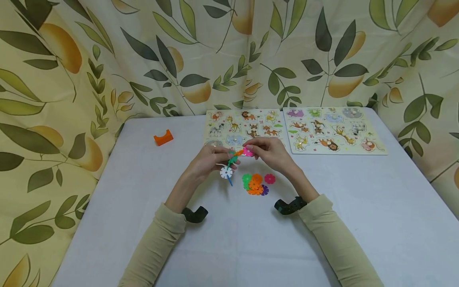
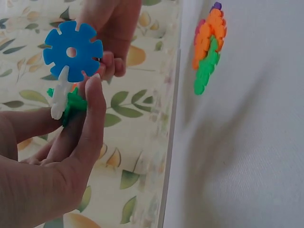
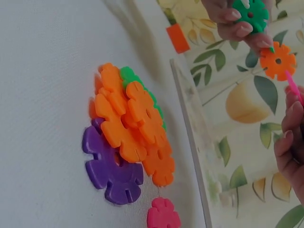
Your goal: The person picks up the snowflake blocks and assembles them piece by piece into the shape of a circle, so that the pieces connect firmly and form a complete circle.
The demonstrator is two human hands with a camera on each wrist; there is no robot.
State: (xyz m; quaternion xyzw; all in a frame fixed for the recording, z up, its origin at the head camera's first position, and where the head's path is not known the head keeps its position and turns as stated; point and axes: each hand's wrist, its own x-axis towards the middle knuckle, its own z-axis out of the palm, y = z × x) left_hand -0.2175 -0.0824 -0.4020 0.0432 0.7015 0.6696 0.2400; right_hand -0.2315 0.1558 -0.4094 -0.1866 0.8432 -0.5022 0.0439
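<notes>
Both hands hold a chain of slotted plastic flower discs above the table. My left hand [image 1: 206, 162] pinches it near a green disc [image 3: 251, 15]. From there hang a white disc [image 1: 226, 172] and a blue disc [image 2: 72, 51], which faces the left wrist camera. At the chain's other end my right hand [image 1: 274, 154] pinches a pink disc [image 1: 248, 151], slotted into an orange disc [image 3: 278, 61]. Below the hands lies a pile of loose orange discs [image 1: 255, 182], with a green disc [image 1: 246, 179] and a purple disc [image 3: 113, 164] partly under it. A separate pink disc [image 1: 269, 179] lies beside it.
Two animal puzzle boards [image 1: 251, 125] [image 1: 333, 131] lie side by side at the back of the white table [image 1: 118, 223]. An orange notched block [image 1: 163, 138] sits at the back left. A leaf-patterned curtain [image 1: 215, 52] hangs behind the table.
</notes>
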